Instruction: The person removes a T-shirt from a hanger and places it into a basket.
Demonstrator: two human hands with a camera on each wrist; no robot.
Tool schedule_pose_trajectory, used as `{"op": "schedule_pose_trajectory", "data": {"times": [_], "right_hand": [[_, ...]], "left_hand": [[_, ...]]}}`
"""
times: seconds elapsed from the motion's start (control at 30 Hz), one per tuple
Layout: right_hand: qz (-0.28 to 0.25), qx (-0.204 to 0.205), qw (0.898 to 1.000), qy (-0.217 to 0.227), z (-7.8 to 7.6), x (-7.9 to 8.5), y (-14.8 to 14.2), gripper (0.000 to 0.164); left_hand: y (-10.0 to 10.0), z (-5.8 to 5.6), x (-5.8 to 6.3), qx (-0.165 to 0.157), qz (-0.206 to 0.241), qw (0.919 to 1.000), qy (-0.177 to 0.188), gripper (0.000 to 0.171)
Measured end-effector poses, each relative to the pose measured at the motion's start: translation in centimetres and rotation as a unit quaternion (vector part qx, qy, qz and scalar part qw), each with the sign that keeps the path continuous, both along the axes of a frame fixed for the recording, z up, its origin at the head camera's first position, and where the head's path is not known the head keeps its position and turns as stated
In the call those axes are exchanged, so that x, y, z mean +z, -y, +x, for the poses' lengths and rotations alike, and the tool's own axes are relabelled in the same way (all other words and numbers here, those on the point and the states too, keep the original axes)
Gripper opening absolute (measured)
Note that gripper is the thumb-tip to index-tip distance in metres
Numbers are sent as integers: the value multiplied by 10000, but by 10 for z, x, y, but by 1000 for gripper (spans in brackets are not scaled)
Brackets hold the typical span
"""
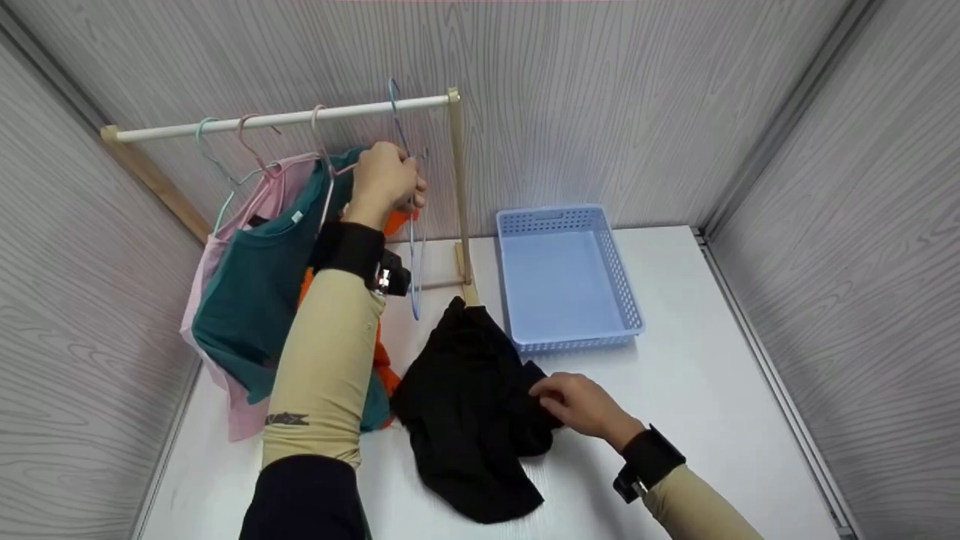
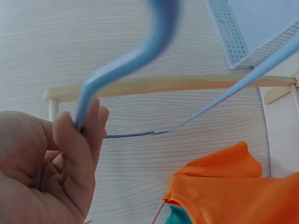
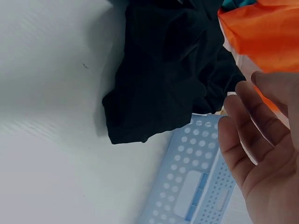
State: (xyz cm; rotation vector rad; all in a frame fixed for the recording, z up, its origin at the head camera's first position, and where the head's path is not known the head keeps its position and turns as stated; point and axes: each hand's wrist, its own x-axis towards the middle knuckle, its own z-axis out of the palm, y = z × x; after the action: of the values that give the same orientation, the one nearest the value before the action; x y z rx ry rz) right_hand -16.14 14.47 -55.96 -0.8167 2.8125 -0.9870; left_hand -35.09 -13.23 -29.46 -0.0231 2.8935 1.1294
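Note:
My left hand [image 1: 384, 176] pinches a light blue hanger [image 2: 119, 66] between thumb and fingers. The hanger's hook is over the white rod [image 1: 360, 111] near its right end, and no clothing is on it. On the white tabletop lies a crumpled black garment [image 1: 465, 412], below the hanger and in front of the basket. My right hand [image 1: 581, 405] is at the garment's right edge. In the right wrist view its fingers are loosely bent, with no cloth between them.
A teal sleeveless top [image 1: 251, 274], a pink garment [image 1: 244, 412] and an orange garment [image 2: 215, 191] hang left of the blue hanger. Behind the black garment stands a blue perforated basket [image 1: 559, 285]. A wooden post [image 1: 459, 180] holds up the rod's right end. Wood-grain panels enclose the table.

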Motion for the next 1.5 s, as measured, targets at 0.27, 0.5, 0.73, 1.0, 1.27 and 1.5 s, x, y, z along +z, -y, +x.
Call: {"op": "schedule_pose_trajectory", "data": {"times": [0.27,0.5,0.73,1.0,1.27,1.5], "right_hand": [[56,-60,9990,438,7,-15,2,17],[189,41,9980,605,-1,-18,7,18],[616,-300,9967,436,-14,-16,46,36],[2558,-419,9629,751,-8,-43,107,82],[3805,-732,9208,457,10,-75,122,88],[3262,-429,9437,355,8,-75,113,53]], "left_hand": [[-1,-7,-31,-194,254,9988,366,35],[11,-2,-40,-510,-56,9976,468,32],[44,24,-74,-561,-362,9942,848,27],[60,80,-165,-975,-364,9825,1542,22],[58,122,-204,-880,-329,9768,1926,26],[59,130,-203,-996,-384,9789,1745,27]]}}
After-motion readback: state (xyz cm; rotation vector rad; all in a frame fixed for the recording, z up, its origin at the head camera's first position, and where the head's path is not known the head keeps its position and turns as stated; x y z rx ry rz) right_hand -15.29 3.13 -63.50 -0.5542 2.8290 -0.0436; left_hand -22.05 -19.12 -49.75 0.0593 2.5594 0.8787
